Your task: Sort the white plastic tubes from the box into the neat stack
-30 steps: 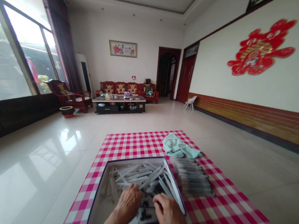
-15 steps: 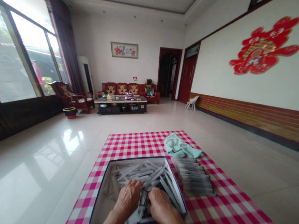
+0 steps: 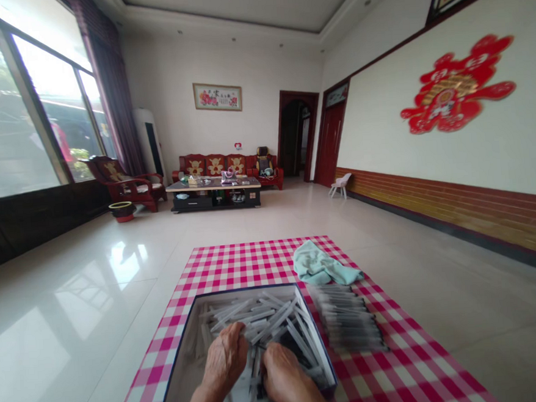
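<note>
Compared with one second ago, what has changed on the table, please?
The right hand has moved left and slightly forward, closer to the left hand, over the box. Whether either hand took or released anything is hidden. The green cloth and the row of tubes beside the box stayed in place.

The pink-and-white checked counter [image 3: 236, 270] carries a shallow blue-rimmed box [image 3: 184, 378], a row of pen-like sticks [image 3: 347, 321] just to its right and a crumpled mint-green cloth [image 3: 321, 266] behind them.
</note>
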### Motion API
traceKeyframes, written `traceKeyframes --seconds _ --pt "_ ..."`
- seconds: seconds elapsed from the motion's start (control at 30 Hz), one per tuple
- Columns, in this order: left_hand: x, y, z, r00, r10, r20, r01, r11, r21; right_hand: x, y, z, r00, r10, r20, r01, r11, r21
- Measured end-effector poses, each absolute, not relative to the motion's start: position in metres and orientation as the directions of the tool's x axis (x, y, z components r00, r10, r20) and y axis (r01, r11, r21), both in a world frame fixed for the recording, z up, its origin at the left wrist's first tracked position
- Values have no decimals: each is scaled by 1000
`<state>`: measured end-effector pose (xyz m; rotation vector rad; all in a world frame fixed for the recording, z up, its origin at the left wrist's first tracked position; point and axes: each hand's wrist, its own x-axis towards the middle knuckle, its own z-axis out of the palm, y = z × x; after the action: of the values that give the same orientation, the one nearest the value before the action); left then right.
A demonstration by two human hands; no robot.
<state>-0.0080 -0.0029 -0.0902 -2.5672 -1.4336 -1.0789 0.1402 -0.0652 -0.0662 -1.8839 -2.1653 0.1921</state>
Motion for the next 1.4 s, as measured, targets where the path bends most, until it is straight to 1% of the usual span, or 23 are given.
traceKeyframes --seconds 0.13,0.23,0.37,0.5,0.6,0.7,0.8,0.87,0.97,1.07,1.33,1.4 --pt "-9 -1 -89 304 746 593 757 -567 325 142 -65 -69 -59 985 163 950 105 -295" --pt "-10 0 -86 263 757 598 751 -550 365 145 -63 -70 34 967 253 925 66 -375" --pt "-13 2 -86 219 791 572 730 -522 442 147 -62 -68 110 926 361 883 76 -462" --pt "-12 4 -95 196 752 629 724 -543 425 148 -59 -67 169 882 439 849 96 -519" --pt "-11 5 -100 216 727 652 698 -582 418 150 -56 -65 226 850 476 767 146 -625" --pt "-10 4 -104 262 698 666 647 -639 415 155 -53 -62 266 860 435 597 208 -775" --pt "-9 3 -106 355 691 630 584 -690 427 161 -50 -61 291 904 313 399 183 -899" --pt "-8 1 -107 413 687 598 556 -710 432 164 -49 -62 313 920 236 279 149 -949" --pt "-7 -4 -107 421 670 611 557 -723 408 168 -48 -65 332 925 183 165 133 -977" --pt "-6 -6 -107 400 631 664 564 -741 365 169 -48 -64 332 926 183 105 156 -982" --pt "-6 -8 -105 422 598 681 557 -764 326 168 -52 -57 386 903 190 49 186 -981" --pt "-5 -10 -100 432 589 683 547 -773 321 167 -52 -56 364 912 188 45 184 -982"
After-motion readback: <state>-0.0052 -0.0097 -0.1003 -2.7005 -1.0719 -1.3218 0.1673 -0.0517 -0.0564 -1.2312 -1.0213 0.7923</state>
